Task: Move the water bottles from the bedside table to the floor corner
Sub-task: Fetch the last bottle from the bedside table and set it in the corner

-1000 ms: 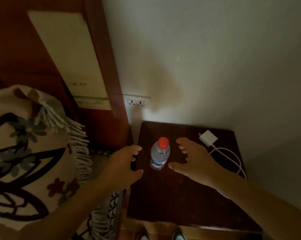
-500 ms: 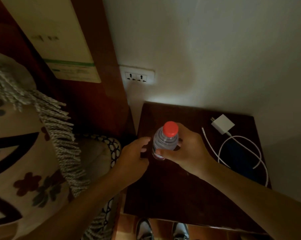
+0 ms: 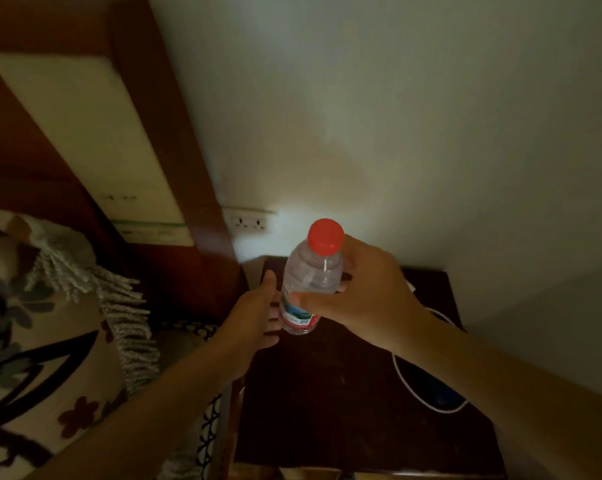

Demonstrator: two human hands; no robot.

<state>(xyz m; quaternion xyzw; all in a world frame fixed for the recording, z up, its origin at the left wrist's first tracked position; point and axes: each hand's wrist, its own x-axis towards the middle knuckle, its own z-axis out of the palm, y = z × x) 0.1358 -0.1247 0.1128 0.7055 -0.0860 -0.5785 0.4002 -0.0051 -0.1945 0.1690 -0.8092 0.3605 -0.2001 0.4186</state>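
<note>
A clear water bottle [image 3: 311, 275] with a red cap and a blue and red label is lifted above the dark wooden bedside table [image 3: 327, 403]. My right hand [image 3: 368, 299] grips it around the middle, thumb across the front. My left hand [image 3: 254, 317] is just to the left of the bottle's lower part, its fingers relaxed and close to the label. Whether those fingers touch the bottle is unclear. No other bottle shows on the table.
A white cable [image 3: 420, 393] loops on the table's right side. A wall socket [image 3: 249, 221] sits above the table's back edge. The wooden headboard [image 3: 175, 188] and a fringed patterned pillow [image 3: 50, 341] stand to the left. Walls close in behind and to the right.
My right hand closed round the bottle and lifted it off the table toward the camera. My left hand followed, staying beside the bottle's base.
</note>
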